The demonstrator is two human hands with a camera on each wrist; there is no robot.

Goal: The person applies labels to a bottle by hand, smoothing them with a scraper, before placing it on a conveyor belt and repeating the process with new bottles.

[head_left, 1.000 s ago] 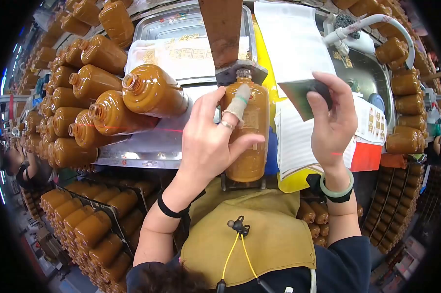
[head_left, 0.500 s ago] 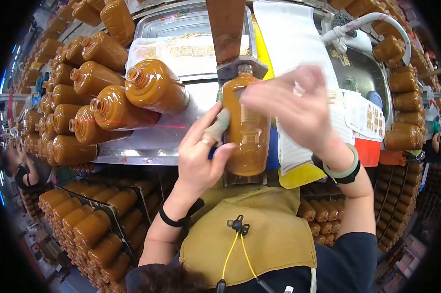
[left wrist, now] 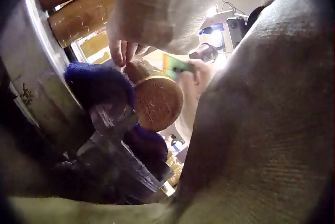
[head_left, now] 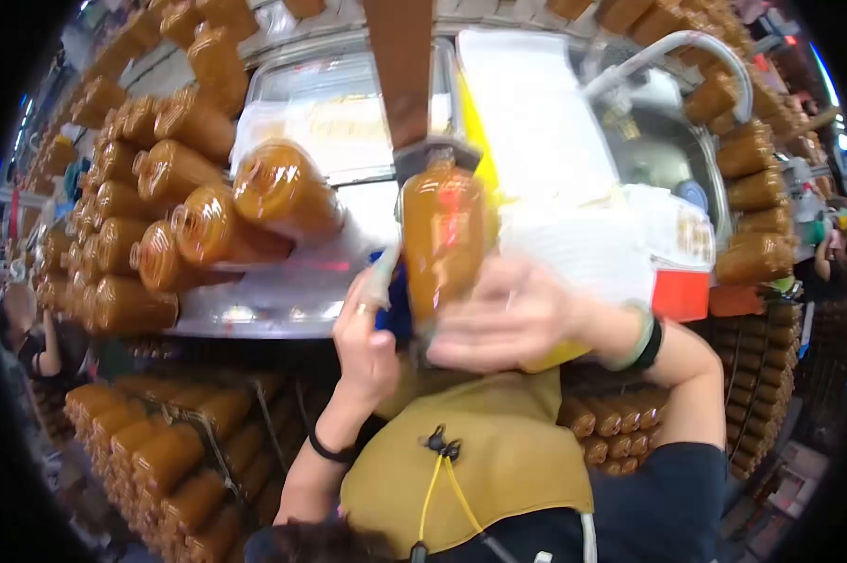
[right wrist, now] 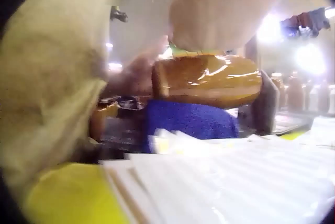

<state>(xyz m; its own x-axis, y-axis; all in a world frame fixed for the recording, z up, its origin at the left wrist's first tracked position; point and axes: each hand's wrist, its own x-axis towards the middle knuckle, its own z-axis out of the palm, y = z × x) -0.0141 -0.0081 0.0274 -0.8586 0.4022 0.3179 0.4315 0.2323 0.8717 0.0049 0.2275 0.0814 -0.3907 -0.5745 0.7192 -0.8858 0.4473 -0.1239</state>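
A glossy amber-brown bottle lies with its neck at a dark bracket and its base toward the person. My right hand is blurred over the base end of the bottle. It pinches a flat green scraper, seen against the bottle in the left wrist view. My left hand is beside the bottle's lower left side, its fingers pointing forward and a pale finger cot on one finger. Under the bottle is a blue padded rest; the bottle's round base carries raised marks.
Several brown bottles stand at the left on a metal surface. A tray holds sheets with gold pieces. White paper and stacked sheets lie at the right, near a sink with a curved tap. More bottles fill racks below.
The right hand came with the green scraper from right of the bottle onto it, then down to its base end. The left hand slid from the bottle's upper face to beside its lower left.
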